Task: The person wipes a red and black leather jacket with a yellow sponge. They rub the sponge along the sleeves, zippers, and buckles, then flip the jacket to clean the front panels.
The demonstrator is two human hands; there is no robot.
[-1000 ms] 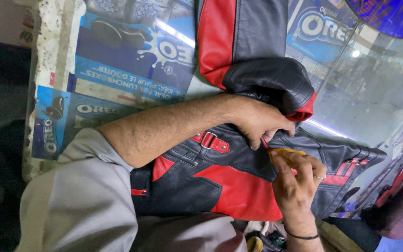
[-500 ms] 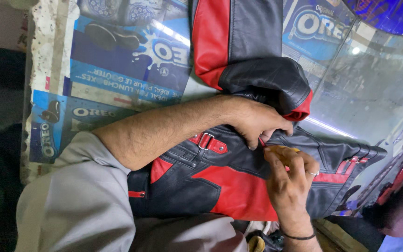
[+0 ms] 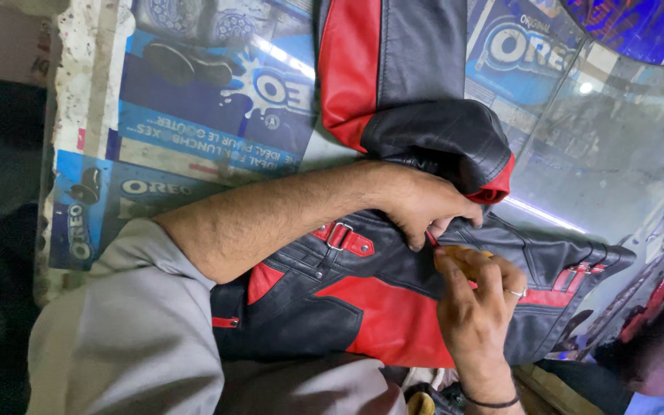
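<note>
A black and red leather jacket (image 3: 363, 307) lies spread on the desk (image 3: 194, 131), which is covered with blue printed packaging sheets under a clear film. The left hand (image 3: 424, 204) presses down on the jacket near its middle, fingers curled and pinching a fold of the leather. The right hand (image 3: 474, 303) sits just beside it, closed around a small yellow object (image 3: 459, 253) held against the same spot; what that object is cannot be told. One sleeve (image 3: 416, 84) runs away across the desk. The leather looks thick, heavy and pliable, with a smooth, somewhat slippery face; seams, strap tabs and edges likely offer the firmest hold.
</note>
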